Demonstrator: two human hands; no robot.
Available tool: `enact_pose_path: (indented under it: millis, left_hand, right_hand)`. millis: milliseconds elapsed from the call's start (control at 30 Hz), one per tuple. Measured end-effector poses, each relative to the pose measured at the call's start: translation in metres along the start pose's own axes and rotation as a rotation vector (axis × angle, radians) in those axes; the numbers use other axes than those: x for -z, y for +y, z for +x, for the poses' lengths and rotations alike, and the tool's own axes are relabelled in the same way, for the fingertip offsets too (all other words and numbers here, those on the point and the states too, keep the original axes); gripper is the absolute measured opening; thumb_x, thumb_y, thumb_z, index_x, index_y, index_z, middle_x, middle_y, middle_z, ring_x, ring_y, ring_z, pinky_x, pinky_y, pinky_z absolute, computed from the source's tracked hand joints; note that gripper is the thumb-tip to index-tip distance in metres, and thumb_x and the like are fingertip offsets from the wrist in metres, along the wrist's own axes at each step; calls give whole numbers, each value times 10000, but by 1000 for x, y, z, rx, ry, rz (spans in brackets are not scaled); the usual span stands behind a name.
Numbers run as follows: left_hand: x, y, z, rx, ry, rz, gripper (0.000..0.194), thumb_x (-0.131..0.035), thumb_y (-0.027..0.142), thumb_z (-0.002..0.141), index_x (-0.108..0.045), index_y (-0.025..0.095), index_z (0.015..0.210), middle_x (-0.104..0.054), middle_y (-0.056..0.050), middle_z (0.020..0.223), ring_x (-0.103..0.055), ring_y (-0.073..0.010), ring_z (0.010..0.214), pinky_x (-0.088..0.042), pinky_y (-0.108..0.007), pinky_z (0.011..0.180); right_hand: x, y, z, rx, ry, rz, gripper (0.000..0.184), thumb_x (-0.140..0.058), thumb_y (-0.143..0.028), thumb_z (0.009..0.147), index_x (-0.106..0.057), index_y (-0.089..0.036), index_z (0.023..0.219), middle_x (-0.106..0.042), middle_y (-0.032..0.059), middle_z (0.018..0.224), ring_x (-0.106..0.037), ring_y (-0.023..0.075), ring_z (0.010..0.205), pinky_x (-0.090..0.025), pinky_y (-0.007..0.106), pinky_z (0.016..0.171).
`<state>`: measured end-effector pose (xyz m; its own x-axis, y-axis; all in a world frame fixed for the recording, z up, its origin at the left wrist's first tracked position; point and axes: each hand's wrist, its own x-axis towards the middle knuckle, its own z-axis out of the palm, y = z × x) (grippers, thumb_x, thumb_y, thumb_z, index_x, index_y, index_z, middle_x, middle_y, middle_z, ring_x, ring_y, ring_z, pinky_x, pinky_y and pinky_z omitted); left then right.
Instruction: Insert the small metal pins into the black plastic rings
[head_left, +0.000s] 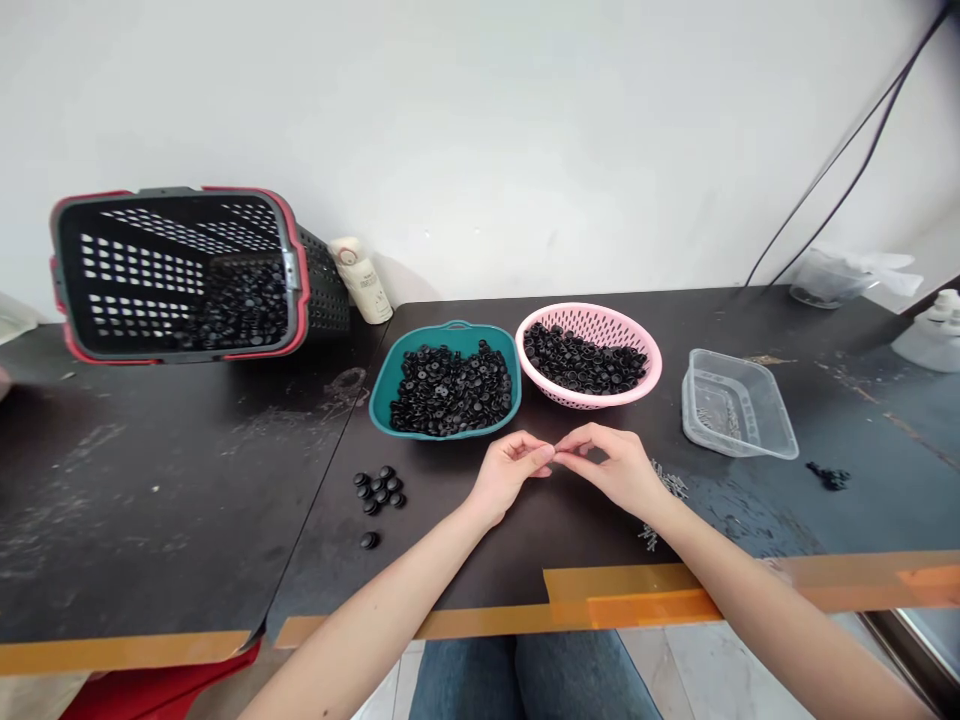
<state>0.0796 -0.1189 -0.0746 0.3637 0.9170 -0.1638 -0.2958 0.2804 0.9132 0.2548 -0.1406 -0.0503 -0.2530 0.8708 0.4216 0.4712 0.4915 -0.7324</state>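
Observation:
My left hand and my right hand meet fingertip to fingertip above the table, just in front of two containers. Each pinches with thumb and fingers; whatever sits between the tips is too small and covered to name. Behind them are a teal basin full of small black round parts and a pink colander holding black cup-shaped parts. Loose metal screws lie beside and partly behind my right forearm. To the left rests a cluster of black round knobs, with one knob apart.
A grey-and-red basket lies tipped at the left, black parts inside, beside a white bottle. At the right are a clear plastic tub with some screws, small black pieces and a white container. Tape lines the table edge.

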Motion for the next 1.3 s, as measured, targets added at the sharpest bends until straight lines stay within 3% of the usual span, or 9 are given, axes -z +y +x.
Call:
enact_pose_path:
  millis: [133,333,500,633,767,867,1000,1133,1300]
  left_hand:
    - [2,4,1,31,-24,-13,282,-779,333,696,-676,118,846,-671,-19,775,-602,-63,647,-534,-197,683]
    - [7,5,2,151,-101,-238,355,-763,274,736,-653,162,1055,-690,-43,934,-623,-55,675,-550,-229,767]
    - [8,5,4,154,-112,-331,327,-743,303,760,-674,140,1034,-682,-34,888,-608,-43,645,-558,-232,783]
    - [8,4,4,150,-126,-317,326,-713,369,780,-679,118,985,-686,-50,889,-622,-56,633,-566,-239,757]
    - [8,3,4,143,-118,-291,336,-747,339,750,-663,132,1000,-689,-65,980,-658,-83,713,-562,-221,744]
    - [8,4,4,132,-116,-298,356,-768,297,731,-636,146,1025,-690,-47,963,-651,-66,688,-559,-218,750]
    - [4,4,1,118,-80,-295,345,-772,373,709,-592,134,881,-691,-31,842,-636,-69,637,-567,-220,692]
    - [-1,3,-2,93,-47,-230,406,-762,457,686,-571,122,812,-672,-25,762,-605,-65,592,-563,-202,620]
    - [-2,1,-3,68,-33,-170,376,-754,440,702,-562,129,789,-616,13,674,-589,-71,582,-566,-206,579]
  right_hand:
    - [22,-6,13,44,-124,-143,126,-665,-272,827,-647,-221,940,-698,10,847,-617,144,659,-497,261,607]
    - [64,22,86,-93,-55,-493,159,-580,-267,872,-693,-202,963,-719,39,880,-653,199,779,-501,310,712]
    - [55,48,130,-150,-442,-777,182,-582,-190,843,-759,-228,850,-737,44,869,-667,231,801,-485,316,738]
    - [49,53,132,-152,-439,-787,166,-612,-151,805,-760,-216,842,-737,50,856,-670,234,783,-488,315,726]
    - [57,45,118,-140,-275,-588,131,-639,-145,780,-730,-193,860,-733,43,845,-671,224,799,-502,342,783]
    - [56,25,92,-228,-108,-176,135,-670,-233,777,-687,-184,902,-723,45,818,-677,202,762,-537,341,748]
    - [32,2,48,-278,-95,363,302,-773,-350,690,-658,-185,916,-714,67,923,-676,194,816,-558,358,781]
    - [4,7,24,-364,32,533,415,-842,-338,597,-653,-197,939,-692,36,829,-664,176,771,-565,339,751]
    - [-11,14,18,-407,-15,670,326,-853,-306,586,-662,-199,828,-681,5,756,-647,153,695,-558,311,701]
